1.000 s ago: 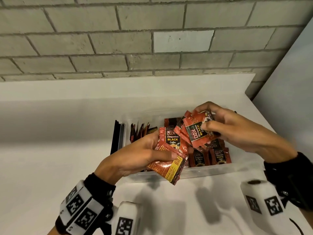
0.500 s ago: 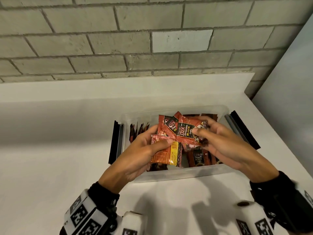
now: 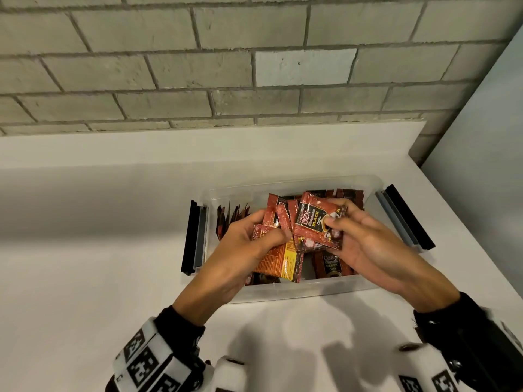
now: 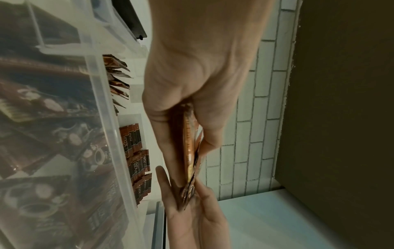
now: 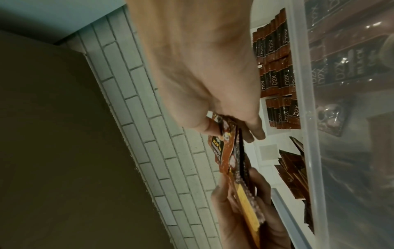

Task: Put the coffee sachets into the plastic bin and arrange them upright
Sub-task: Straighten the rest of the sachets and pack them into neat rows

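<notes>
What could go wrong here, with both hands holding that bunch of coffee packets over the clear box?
The left hand and right hand pinch a fanned bundle of sachets by its edges, so one might slip from the grip and land flat in the plastic bin. Lowering the bundle could also knock over the upright row of sachets at the bin's left end. Sachets lying flat underneath may keep new ones from standing straight.
</notes>
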Demonstrator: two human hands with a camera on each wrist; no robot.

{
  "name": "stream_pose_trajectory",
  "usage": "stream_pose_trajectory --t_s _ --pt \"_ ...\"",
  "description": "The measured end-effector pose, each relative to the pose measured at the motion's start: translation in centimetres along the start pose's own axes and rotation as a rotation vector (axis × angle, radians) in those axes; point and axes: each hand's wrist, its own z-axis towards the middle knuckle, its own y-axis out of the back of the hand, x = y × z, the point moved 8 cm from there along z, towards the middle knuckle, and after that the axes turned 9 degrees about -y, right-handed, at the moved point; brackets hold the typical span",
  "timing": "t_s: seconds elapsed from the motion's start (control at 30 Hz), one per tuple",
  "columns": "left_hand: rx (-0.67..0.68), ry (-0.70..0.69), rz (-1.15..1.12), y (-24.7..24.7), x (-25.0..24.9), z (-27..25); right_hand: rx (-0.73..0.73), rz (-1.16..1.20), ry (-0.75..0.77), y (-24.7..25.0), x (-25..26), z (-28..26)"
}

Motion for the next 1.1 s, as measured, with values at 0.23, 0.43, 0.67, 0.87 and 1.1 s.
stream_pose_trajectory --t_s 0.23,0.43,0.67,0.87,1.1 --pt "0.001 -0.015 -0.011 -0.1 0.1 0.1 -0.004 -0.041 0.064 0.0 0.7 -0.2" --pt "-0.02 -0.042 0.007 0.0 0.0 0.3 -0.217 -0.032 0.203 2.2 2.2 -0.2" --pt "-0.075 -0.095 0.03 0.6 -0.2 0.3 -0.309 -0.15 0.325 3.1 3.2 -0.9" --pt "-0.068 -0.162 0.113 0.3 -0.5 0.2 -0.316 -0.386 0.265 2.1 2.3 -0.7" --pt "0.097 -0.133 0.152 -1.2 -0.6 -0.2 -0.097 -0.411 0.081 -0.1 0.9 -0.3"
